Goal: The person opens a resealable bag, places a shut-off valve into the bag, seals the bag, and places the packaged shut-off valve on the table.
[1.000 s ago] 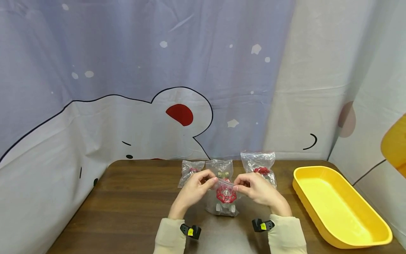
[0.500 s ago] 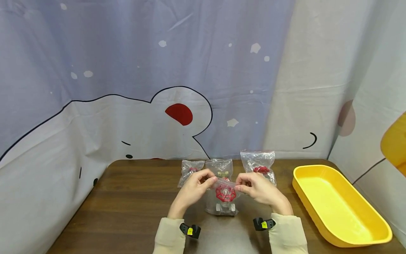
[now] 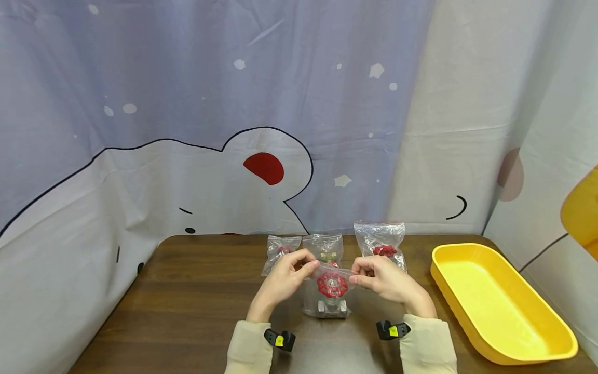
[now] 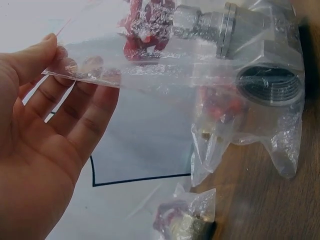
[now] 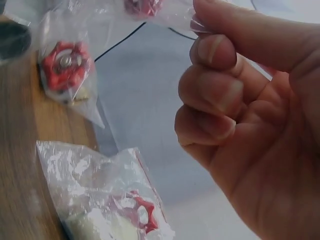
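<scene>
A clear zip bag stands near the middle of the table, holding a grey metal valve with a red handwheel. My left hand pinches the left end of the bag's top edge between thumb and fingers. At the opposite end of that edge, my right hand pinches the plastic between thumb and index finger, its other fingers curled in the right wrist view. The top edge is stretched between both hands, above the handwheel. In the left wrist view, the valve's threaded opening shows through the plastic.
Behind the hands lie three more bagged valves: a small bag at left, a middle bag holding a brass-coloured valve, and a right bag. A yellow tray stands at the table's right. A printed curtain hangs behind.
My right hand has slid slightly to the right along the bag's top edge, widening the gap between the hands. The left hand and the valve have stayed nearly in place.
</scene>
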Tool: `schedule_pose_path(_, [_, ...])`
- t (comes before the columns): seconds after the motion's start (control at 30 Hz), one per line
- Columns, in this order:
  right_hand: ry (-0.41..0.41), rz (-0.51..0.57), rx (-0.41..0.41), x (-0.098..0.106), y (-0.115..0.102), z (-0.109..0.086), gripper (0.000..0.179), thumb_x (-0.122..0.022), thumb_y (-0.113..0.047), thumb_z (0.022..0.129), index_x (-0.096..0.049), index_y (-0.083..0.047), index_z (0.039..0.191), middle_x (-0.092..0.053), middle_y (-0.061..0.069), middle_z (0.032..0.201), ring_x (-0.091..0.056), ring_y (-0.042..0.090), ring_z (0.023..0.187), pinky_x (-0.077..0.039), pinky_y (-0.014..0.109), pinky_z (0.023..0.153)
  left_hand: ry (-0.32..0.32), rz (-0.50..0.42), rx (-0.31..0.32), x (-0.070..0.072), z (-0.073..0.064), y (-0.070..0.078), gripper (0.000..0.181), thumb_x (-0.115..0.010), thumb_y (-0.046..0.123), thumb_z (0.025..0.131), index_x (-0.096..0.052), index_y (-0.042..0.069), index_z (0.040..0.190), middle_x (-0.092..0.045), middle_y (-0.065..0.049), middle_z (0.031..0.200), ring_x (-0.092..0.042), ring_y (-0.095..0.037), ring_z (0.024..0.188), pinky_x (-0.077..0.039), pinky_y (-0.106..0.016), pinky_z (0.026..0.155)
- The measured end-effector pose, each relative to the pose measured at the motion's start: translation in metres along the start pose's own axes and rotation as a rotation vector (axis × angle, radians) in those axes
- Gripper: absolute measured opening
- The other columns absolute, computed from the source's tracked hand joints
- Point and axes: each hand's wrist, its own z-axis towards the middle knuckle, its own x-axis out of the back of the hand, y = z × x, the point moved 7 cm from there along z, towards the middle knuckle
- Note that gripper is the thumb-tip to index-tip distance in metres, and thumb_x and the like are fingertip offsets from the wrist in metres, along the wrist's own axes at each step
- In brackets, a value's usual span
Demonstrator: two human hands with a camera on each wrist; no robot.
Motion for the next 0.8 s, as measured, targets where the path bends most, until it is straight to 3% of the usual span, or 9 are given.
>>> schedule_pose_path(0.17, [0.009,-0.002,0.009,0.001,-0.001,-0.001,0.015,-0.071,-0.013,0.090,-0.062,-0.018,0.079,-0.048,-0.013,0.063,-0.042,0.003,0.056,-0.036,0.023,0.051,0.001,-0.014,-0.020,0.002,0.000,0.002,0.018,-0.063,0.022,0.097,-0.067,0.007,0.089,-0.062,0.002,0.078,-0.054,-0.014,0.069,-0.041,-0.026,0.057])
schedule_pose_path(0.47, [-0.037,0.044,-0.085,0.000,0.008,-0.006,0.019,-0.068,-0.027,0.093,-0.059,-0.017,0.079,-0.047,-0.009,0.065,-0.044,0.006,0.059,-0.038,0.023,0.054,-0.011,-0.006,-0.011,0.001,-0.001,0.006,0.015,-0.062,0.014,0.097,-0.067,0.003,0.090,-0.063,-0.010,0.081,-0.052,-0.013,0.070,-0.041,-0.025,0.059])
schedule_pose_path(0.7, [-0.099,0.079,-0.103,-0.006,0.011,-0.008,0.034,-0.064,-0.030,0.096,-0.050,-0.016,0.068,-0.048,-0.010,0.059,-0.045,0.005,0.053,-0.038,0.024,0.051,-0.033,-0.009,-0.024,0.005,-0.006,0.039,0.013,-0.061,0.008,0.097,-0.066,-0.002,0.089,-0.063,-0.016,0.082,-0.051,-0.011,0.072,-0.042,-0.025,0.061])
schedule_pose_path(0.8, [-0.103,0.089,-0.086,-0.007,0.010,-0.009,0.036,-0.063,-0.028,0.096,-0.049,-0.016,0.066,-0.046,-0.011,0.058,-0.042,0.004,0.052,-0.036,0.023,0.050,-0.036,-0.010,-0.029,0.005,-0.007,0.041,0.013,-0.061,0.007,0.097,-0.066,-0.002,0.089,-0.062,-0.016,0.082,-0.051,-0.011,0.072,-0.042,-0.026,0.061])
